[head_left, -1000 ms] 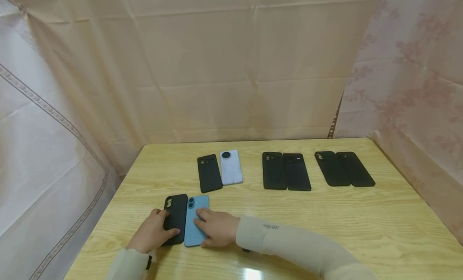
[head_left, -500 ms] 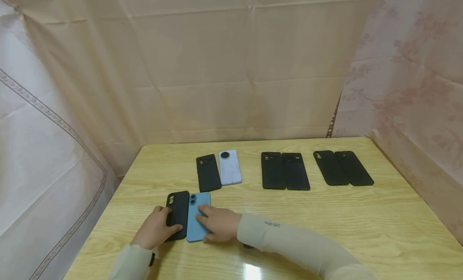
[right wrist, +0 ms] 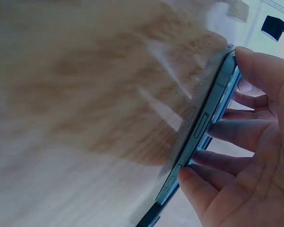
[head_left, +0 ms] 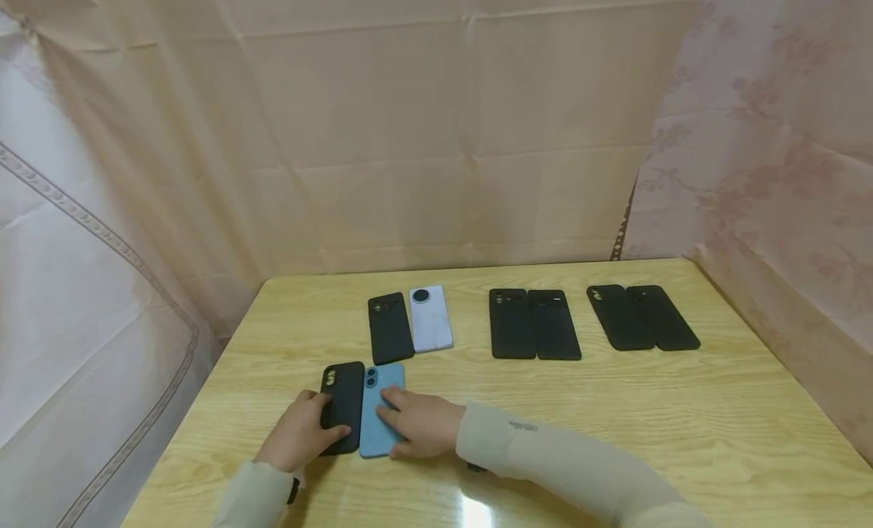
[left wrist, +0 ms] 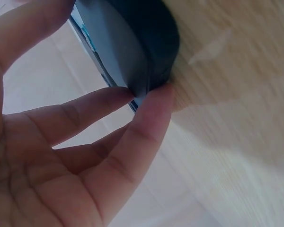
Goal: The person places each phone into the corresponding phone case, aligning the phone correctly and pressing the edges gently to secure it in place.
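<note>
My left hand (head_left: pixel 296 435) rests on a black phone case (head_left: pixel 346 403) that lies face down at the front left of the table. Its thumb lies over the lower face and its fingertips touch the left edge; the left wrist view has extended fingers at the case's dark side wall (left wrist: pixel 156 52). Close against the case on its right is a light blue phone (head_left: pixel 373 426), two camera lenses at its top. Across that phone's back and right side my right hand (head_left: pixel 428 424) spreads its fingers. The right wrist view shows fingertips along the phone's buttoned edge (right wrist: pixel 199 125).
Behind, a black case (head_left: pixel 391 331) lies beside a pale lavender phone (head_left: pixel 431 321). Farther right lie a black case (head_left: pixel 513 325) and a black phone (head_left: pixel 555 327), then another dark pair (head_left: pixel 621 320). The wooden table (head_left: pixel 648 437) ends at a beige curtain (head_left: pixel 409 134).
The black case and blue phone have slid together to the right and slightly away, with both hands on them. The other pairs keep their places; the head view has shifted a little.
</note>
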Motion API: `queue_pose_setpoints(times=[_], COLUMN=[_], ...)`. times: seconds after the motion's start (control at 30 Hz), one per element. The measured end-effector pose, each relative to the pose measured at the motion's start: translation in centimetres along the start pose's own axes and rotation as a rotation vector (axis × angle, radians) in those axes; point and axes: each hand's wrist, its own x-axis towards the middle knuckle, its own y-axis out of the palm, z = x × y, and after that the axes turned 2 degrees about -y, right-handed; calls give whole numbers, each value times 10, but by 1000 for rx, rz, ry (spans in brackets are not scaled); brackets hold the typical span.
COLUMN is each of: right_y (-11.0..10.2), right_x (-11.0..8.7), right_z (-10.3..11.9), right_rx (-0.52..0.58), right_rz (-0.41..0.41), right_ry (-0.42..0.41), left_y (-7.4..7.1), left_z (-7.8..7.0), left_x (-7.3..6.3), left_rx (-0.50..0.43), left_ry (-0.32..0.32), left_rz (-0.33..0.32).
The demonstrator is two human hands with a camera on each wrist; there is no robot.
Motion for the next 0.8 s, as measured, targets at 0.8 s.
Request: queue_pose_setpoints(times=[0.8], right_y=[0], right_x=[-63], right_z=[-17], right_rx=[90], right_rz=[-11], right_ry=[9], left_y=[12], left_z=[-36], left_x=[-9], left_rx=[-111], left_ry=[124], left_rz=[49])
